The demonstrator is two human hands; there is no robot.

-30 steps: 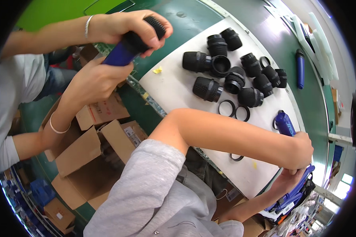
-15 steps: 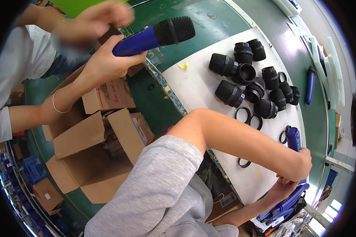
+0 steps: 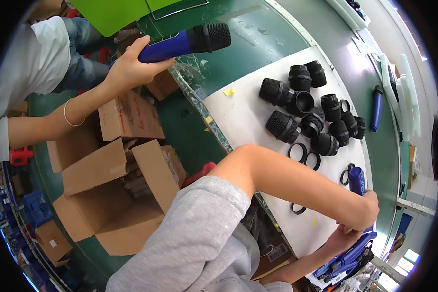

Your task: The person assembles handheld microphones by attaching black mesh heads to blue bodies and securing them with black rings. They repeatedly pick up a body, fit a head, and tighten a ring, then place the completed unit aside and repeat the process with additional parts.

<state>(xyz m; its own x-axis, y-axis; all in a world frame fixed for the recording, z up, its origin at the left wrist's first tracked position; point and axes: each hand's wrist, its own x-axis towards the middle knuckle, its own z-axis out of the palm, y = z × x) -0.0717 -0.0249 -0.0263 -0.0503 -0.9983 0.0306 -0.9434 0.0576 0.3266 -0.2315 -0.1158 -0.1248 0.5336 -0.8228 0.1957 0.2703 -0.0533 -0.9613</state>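
Observation:
My left hand [image 3: 367, 212] is closed round a blue microphone handle [image 3: 356, 181], whose upper end sticks out past the fingers. Just below it, my right hand [image 3: 344, 237] is curled against the left one. Its fingertips are partly hidden, and I cannot make out what they hold. Black rings [image 3: 344, 176] lie beside the handle. Beneath my hands is a pile of blue microphone handles [image 3: 344, 263]. Farther off on the white board [image 3: 238, 109] sit several black mesh microphone heads [image 3: 281, 125].
At left a co-worker's hand [image 3: 131, 68] holds a blue microphone [image 3: 180, 46] with a black head. Open cardboard boxes [image 3: 95, 168] stand below it. Another blue microphone [image 3: 376, 108] lies on the green table past the board. A green panel [image 3: 107, 14] is at the top.
The co-worker's other hand, blurred before, has left the view. The co-worker's microphone sits slightly farther left. My hands keep nearly the same pose around the handle while the whole view shifts a little.

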